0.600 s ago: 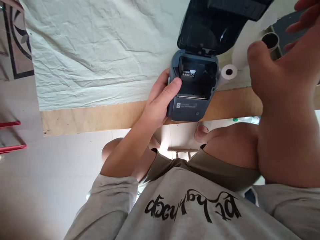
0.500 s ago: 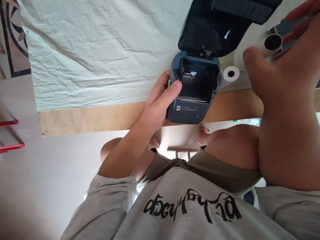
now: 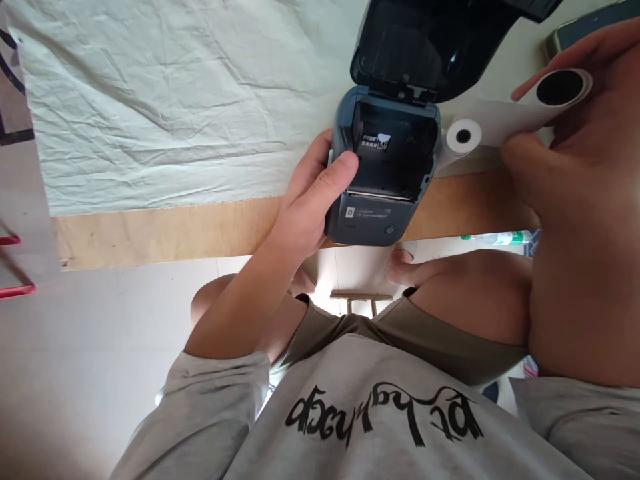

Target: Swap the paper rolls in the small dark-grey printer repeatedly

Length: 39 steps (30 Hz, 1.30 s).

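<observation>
A dark blue label printer (image 3: pixel 367 220) stands tilted at the table's front edge, its black lid (image 3: pixel 400 60) raised and its paper bay bare inside. My left hand (image 3: pixel 315 193) wraps round the printer's left side, with the thumb over the bay's rim. At the right, my right hand (image 3: pixel 585 153) has its fingers and thumb round a white paper roll (image 3: pixel 586 81) with a wide dark core. A loose white strip reaches left from that roll. Between the printer and this hand lies a smaller white paper roll (image 3: pixel 470 133) with a narrow core.
A pale creased cloth (image 3: pixel 175 107) covers the table, with a bare wooden edge (image 3: pixel 165 230) along the front. A phone-like dark device (image 3: pixel 600 27) lies at the far right. Below the table edge is a plastic bottle (image 3: pixel 500 238); red metal bars (image 3: pixel 17 291) show at the left.
My right hand has closed round the wide-core roll, which now shows more fully. My left hand still holds the printer. The view has shifted slightly.
</observation>
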### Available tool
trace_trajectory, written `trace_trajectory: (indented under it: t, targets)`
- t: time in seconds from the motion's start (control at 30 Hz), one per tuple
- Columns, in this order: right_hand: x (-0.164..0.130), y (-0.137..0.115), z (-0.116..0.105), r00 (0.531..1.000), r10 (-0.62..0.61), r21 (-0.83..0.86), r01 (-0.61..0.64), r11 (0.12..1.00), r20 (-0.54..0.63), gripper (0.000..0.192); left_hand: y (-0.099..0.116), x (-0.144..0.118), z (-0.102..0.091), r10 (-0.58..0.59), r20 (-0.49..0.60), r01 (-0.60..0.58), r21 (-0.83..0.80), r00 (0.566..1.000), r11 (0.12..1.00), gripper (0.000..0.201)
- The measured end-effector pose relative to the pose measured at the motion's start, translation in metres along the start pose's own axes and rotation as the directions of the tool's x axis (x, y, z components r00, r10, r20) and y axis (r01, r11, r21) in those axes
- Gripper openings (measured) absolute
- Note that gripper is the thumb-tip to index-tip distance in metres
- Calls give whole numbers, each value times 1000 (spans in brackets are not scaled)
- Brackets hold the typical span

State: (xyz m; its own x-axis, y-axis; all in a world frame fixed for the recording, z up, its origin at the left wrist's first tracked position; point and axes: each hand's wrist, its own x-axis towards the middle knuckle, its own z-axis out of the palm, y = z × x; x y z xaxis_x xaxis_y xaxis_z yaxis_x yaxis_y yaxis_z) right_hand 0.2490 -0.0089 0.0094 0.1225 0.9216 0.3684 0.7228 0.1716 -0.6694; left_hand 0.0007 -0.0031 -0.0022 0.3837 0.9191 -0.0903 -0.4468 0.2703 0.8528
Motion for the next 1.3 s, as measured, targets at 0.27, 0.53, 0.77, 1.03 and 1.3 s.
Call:
trace_trajectory:
  t: [0.27,0.53,0.77,1.03,1.3]
  targets:
    - [-5,4,-3,996,83,-254,-73,964,31,37,-4,3,-4,63,-31,-59,109,998,992,33]
    - [-8,5,-2,986,64,-170,-37,985,157,45,-4,2,-6,46,-18,-43,135,999,990,32]
    - [-6,-4,-3,990,93,-163,-75,984,108,56,-3,4,-8,28,29,-30,96,999,995,31]
    - [-8,2,0,990,19,-271,21,962,142,47,-4,6,-10,-10,20,9,57,1000,998,31]
    - [-12,8,-1,989,-67,-174,90,981,134,53,-3,4,3,9,-49,-6,56,999,998,30]
